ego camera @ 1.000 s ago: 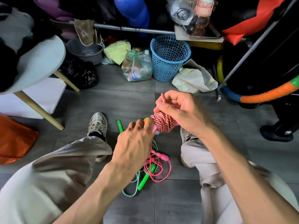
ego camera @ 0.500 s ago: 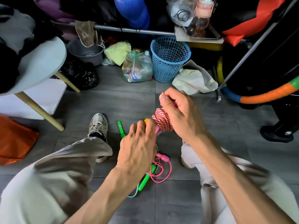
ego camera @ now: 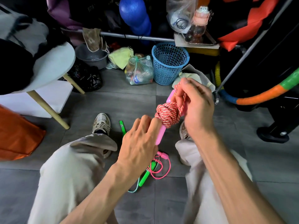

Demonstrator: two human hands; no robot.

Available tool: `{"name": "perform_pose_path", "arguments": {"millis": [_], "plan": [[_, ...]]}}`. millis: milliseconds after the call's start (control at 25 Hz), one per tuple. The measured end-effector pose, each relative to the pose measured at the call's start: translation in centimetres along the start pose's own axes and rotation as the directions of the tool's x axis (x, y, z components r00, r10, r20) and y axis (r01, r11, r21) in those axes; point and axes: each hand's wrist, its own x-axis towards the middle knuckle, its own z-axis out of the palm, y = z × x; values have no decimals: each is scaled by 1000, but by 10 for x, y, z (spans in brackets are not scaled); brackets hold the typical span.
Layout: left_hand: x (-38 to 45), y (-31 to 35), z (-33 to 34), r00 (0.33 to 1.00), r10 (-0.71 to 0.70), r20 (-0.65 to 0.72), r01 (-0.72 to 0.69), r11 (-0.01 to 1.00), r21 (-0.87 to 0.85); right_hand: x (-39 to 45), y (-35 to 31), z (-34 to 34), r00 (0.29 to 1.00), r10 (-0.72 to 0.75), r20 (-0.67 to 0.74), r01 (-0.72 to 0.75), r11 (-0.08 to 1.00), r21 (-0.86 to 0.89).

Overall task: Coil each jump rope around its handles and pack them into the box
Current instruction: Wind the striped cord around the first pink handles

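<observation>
Step in hand, by judgement: finishing the coil on the red-and-white rope (ego camera: 168,114), wound in a thick, tight bundle round the paired pink handles (ego camera: 160,134). Bundle held in the air above the grey tiled floor (ego camera: 129,101), between the knees.

Right hand (ego camera: 198,107): fingers curled, pinching the loose rope end at the top of the bundle, beside the upper handle tip. Left hand (ego camera: 139,143): fingers curled round the lower handle ends, steadying them.

Next move likely calls for tucking the free end under a turn, keeping tension so the wraps do not slacken.

Materials: rope braided, matte, speckled; handles smooth, glossy plastic, rounded at the tips.

Still loose on the floor below the hands: thin pink rope (ego camera: 161,168) with pink handle, and teal braided rope (ego camera: 135,188) with bright green handles (ego camera: 144,177), tangled together.

Box not identifiable in view.
</observation>
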Motion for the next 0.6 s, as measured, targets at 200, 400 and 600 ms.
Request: {"name": "perform_pose_path", "arguments": {"millis": [200, 400, 600], "plan": [[-29, 2, -27, 998, 58, -18, -58, 998, -27, -35, -6, -7, 994, 103, 45, -107, 988, 115], [-66, 14, -61, 985, 174, -20, -174, 985, -15, -75, -7, 2, 970, 199, 141, -228, 945, 233], [-93, 7, -70, 975, 216, 57, -217, 976, 20, -103, -1, 15, 923, 345, 171, -376, 904, 203]]}}
